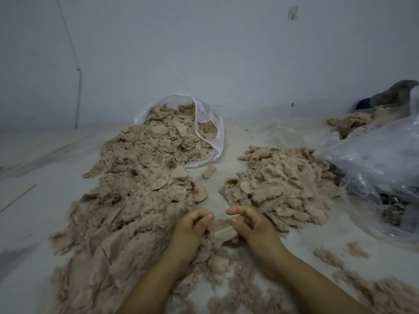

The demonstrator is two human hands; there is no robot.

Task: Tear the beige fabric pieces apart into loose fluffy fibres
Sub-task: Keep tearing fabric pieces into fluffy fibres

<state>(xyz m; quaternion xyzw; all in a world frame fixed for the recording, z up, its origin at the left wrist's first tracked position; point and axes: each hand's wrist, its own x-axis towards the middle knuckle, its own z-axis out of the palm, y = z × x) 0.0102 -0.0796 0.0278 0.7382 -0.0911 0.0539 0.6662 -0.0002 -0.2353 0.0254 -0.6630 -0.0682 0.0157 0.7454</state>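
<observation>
A thin cord [78, 87] ran down the pale wall [204, 53] at far left. On the light floor [34, 166] a long heap of beige fabric pieces and fluff [127, 196] stretched from the near left up into the mouth of a clear plastic bag [209, 130] lying on its side against the wall. One small loose scrap [208, 172] lay just right of the bag's mouth.

Left hand [192, 227] low at centre, fingers curled and pinching one end of a beige fabric strip [221, 225]. Right hand [249, 225] just beside it, thumb and curled fingers pinching the other end; the strip ran between the two hands (stretched or slack: could not tell).

Behind the right hand, a second, flatter heap of torn beige pieces [283, 184]. Loose fibre tufts [353, 268] lay scattered at near right. At far right, a crumpled clear plastic bag [374, 166] holding dark contents, blurred. Behind it, more beige cloth [349, 123] and a grey cloth bundle [394, 91] against the wall.
</observation>
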